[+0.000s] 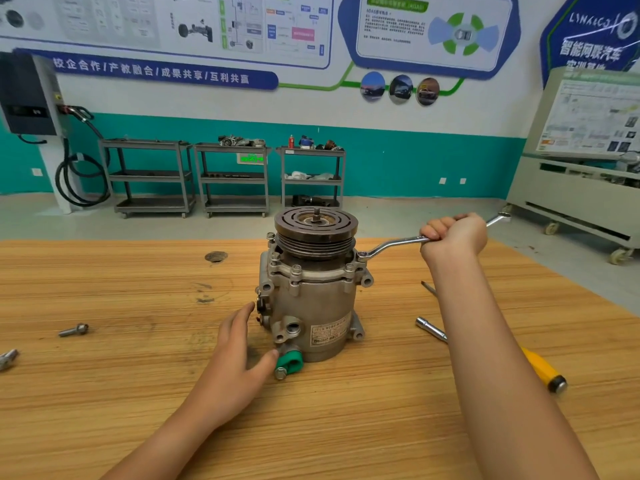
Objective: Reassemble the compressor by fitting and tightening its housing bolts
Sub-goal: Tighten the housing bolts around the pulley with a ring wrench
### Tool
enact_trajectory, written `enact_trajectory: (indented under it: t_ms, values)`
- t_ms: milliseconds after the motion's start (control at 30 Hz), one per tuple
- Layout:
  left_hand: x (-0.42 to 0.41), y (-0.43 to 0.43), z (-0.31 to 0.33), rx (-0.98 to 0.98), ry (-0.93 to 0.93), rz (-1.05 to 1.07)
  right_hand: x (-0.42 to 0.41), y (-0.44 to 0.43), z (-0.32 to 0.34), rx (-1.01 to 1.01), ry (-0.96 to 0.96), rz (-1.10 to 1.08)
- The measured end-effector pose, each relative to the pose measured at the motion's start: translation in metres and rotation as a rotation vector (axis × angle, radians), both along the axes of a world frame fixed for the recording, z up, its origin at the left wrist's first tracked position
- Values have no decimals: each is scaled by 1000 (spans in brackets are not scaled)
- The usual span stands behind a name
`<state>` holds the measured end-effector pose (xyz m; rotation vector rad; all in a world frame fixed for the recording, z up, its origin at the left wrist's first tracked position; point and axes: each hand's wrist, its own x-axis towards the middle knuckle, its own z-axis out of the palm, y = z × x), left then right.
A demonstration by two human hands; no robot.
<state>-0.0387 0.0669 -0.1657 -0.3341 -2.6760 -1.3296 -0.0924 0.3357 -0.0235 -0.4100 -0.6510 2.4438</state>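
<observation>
1. Fingers (437, 233) of the right hand (454, 239) are clamped round the wrench (398, 243); the left hand (242, 344) presses with straight, spread fingers against the compressor (311, 303), which stands upright on the table (104, 393).
2. Step, by my judgement: tightening the right-side housing bolt (361, 255) under the wrench's ring; the next move calls for a steady swing with the body braced.
3. Count: one wrench; four other seated bolt heads (296, 269); one loose bolt (73, 330) lying at the left.

The person's two arms are bare from the hands down to the lower edge of the view. The left hand (239, 344) and the right hand (453, 237) are bare too, with slim fingers. The left forearm (173, 431) and the right forearm (488, 358) are slender and smooth. The upper arms lie outside the frame, so what is worn cannot be told.
</observation>
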Motion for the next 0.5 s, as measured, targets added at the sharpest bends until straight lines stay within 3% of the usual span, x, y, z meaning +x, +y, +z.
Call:
enact_trajectory:
  t_ms: [167, 300, 400, 500]
  values:
    - [0, 0, 1, -1, 9, -7, 28, -15, -24, 8, -35, -242]
    - [1, -4, 4, 36, 45, 5, 67, -48, -45, 4, 73, -414]
    - [2, -4, 3, 37, 41, 5, 94, -92, -58, 120, 167, -454]
    - [3, -4, 3, 36, 26, 8, 103, -110, -49, 112, 235, -437]
